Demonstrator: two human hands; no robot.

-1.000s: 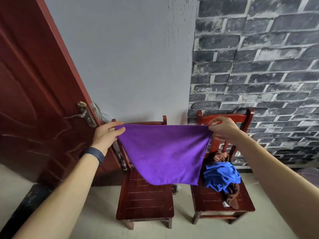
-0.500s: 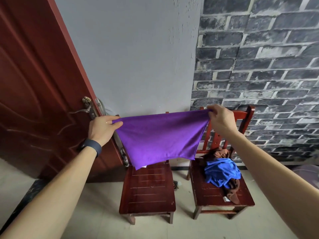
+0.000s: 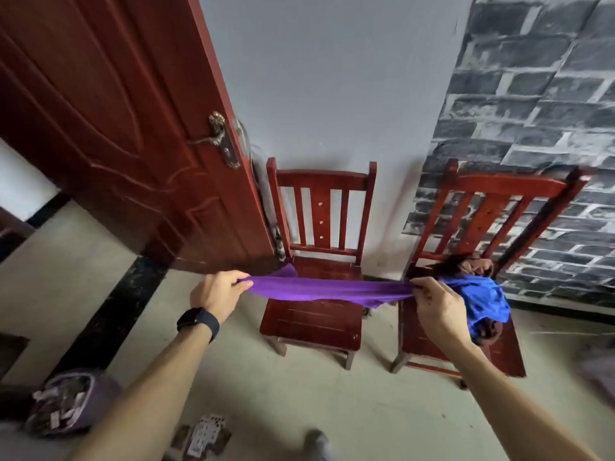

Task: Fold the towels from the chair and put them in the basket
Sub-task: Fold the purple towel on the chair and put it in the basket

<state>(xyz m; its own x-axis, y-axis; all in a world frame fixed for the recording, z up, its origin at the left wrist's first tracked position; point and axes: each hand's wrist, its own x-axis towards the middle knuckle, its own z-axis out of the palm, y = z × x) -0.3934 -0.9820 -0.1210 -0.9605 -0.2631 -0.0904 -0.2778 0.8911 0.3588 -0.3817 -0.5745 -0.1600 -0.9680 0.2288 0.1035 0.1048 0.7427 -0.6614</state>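
Stretching the towel (image 3: 326,290) across mid-frame above a chair (image 3: 319,181), clamping its ends in left hand (image 3: 218,294) and right hand (image 3: 439,309). Judging it light, soft, floppy; favouring corner grips for folding.

I have the left hand (image 3: 218,291) and right hand (image 3: 436,302) each pinching one end of the purple towel (image 3: 326,289), which is stretched low over the seat of the left chair (image 3: 309,322). A crumpled blue towel (image 3: 479,299) and a brown towel (image 3: 476,266) lie on the right chair (image 3: 499,191).
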